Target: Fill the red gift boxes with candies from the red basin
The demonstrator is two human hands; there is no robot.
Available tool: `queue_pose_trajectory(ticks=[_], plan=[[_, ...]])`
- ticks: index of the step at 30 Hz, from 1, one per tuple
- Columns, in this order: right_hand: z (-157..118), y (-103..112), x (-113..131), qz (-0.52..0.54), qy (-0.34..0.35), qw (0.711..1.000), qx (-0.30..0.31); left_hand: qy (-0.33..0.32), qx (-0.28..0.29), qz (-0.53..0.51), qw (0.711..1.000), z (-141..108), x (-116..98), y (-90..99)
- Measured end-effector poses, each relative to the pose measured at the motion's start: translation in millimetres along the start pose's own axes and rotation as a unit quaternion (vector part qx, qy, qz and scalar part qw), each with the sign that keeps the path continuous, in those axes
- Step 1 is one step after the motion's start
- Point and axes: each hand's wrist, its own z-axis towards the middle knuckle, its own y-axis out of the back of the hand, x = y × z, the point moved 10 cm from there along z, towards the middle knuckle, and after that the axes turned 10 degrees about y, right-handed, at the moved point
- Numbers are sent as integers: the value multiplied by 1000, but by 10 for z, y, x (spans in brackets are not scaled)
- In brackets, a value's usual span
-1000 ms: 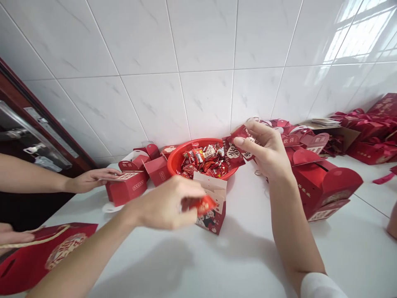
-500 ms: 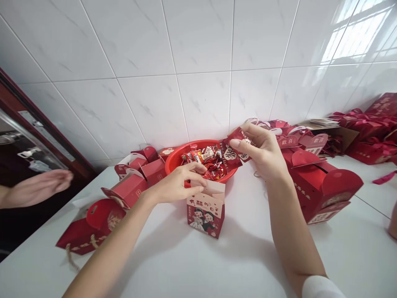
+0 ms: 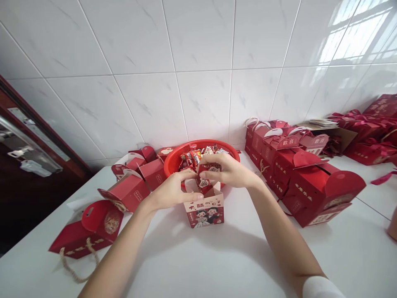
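A small open-topped box (image 3: 205, 216), red with a cartoon couple on its front, stands on the white table in the middle. My right hand (image 3: 223, 169) pinches a dark red candy packet (image 3: 205, 182) at the box's opening, the packet's lower end inside the rim. At the box's left rim, my left hand (image 3: 173, 191) grips the edge between thumb and fingers. Right behind the box sits a red plastic basket (image 3: 233, 155) with wrapped candies (image 3: 195, 156) in it, partly hidden by my hands.
Closed red gift boxes (image 3: 319, 186) line the right side. More red boxes (image 3: 89, 231) stand at the left, the nearest with a rope handle. A tiled wall (image 3: 204, 103) rises behind; a door with a lock is at far left.
My right hand has brought the packet from beside the basket down and left into the box's opening. My left hand has closed on the rim. Another person's hand at the left has gone from view.
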Motion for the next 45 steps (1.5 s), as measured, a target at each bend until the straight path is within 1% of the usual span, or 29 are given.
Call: queue_pose_trajectory(ticks=[1, 2, 5, 6, 10, 12, 14, 17, 19, 20, 22, 23, 25, 27, 30, 31, 33, 36, 39, 40, 41, 43, 45], plan=[[4, -21, -6, -6, 2, 1000, 8, 4, 0, -5, 1000, -1, 14, 3], [6, -14, -7, -11, 5, 1000, 2, 7, 0, -11, 1000, -2, 26, 6], [4, 45, -19, -16, 6, 999, -34, 12, 4, -25, 1000, -4, 46, 0], [1, 39, -42, -17, -1, 999, -36, 12, 8, -27, 1000, -5, 47, -10], [2, -134, -153, 4, -32, 999, 14, -4, 24, -48, 999, -10, 29, -39], [11, -151, -145, 19, -25, 999, 16, -2, 25, -53, 998, -10, 37, -38], [8, -38, -116, 23, -15, 999, -20, 17, 23, -40, 999, -8, 66, -35], [-72, 335, -141, -1, -25, 992, -120, 34, 21, -22, 999, -20, 70, -30], [-177, 612, -240, -38, -49, 981, -184, 33, 27, -12, 999, -41, 43, -41], [-232, 723, -321, -59, -66, 975, -206, 34, 37, -10, 999, -55, 33, -61], [-328, 852, -550, -92, -112, 964, -223, 45, 76, -17, 996, -90, 26, -139], [-365, 870, -687, -108, -140, 960, -219, 50, 100, -27, 993, -109, 22, -186], [-411, 833, -960, -152, -193, 950, -192, 55, 132, -48, 989, -138, 2, -249], [-416, 725, -1188, -215, -233, 938, -141, 48, 130, -51, 989, -139, -24, -247], [-400, 479, -1451, -280, -274, 919, -31, 32, 104, -30, 994, -119, -45, -202], [-404, 415, -1511, -286, -285, 915, -5, 27, 101, -27, 994, -117, -49, -197], [-421, 347, -1585, -283, -301, 911, 20, 21, 108, -32, 993, -127, -52, -209], [-434, 341, -1613, -267, -307, 913, 21, 19, 127, -39, 991, -162, -60, -242], [-439, 360, -1613, -244, -302, 921, 15, 11, 120, -21, 992, -184, -94, -229], [-438, 377, -1606, -234, -297, 926, 4, 9, 114, -13, 993, -185, -104, -218], [-434, 411, -1592, -219, -289, 932, -20, 9, 107, -7, 994, -182, -109, -208], [-429, 515, -1545, -162, -262, 946, -106, 8, 93, 0, 996, -163, -111, -189], [-441, 599, -1518, -68, -230, 950, -200, -6, 76, 0, 997, -131, -120, -167]])
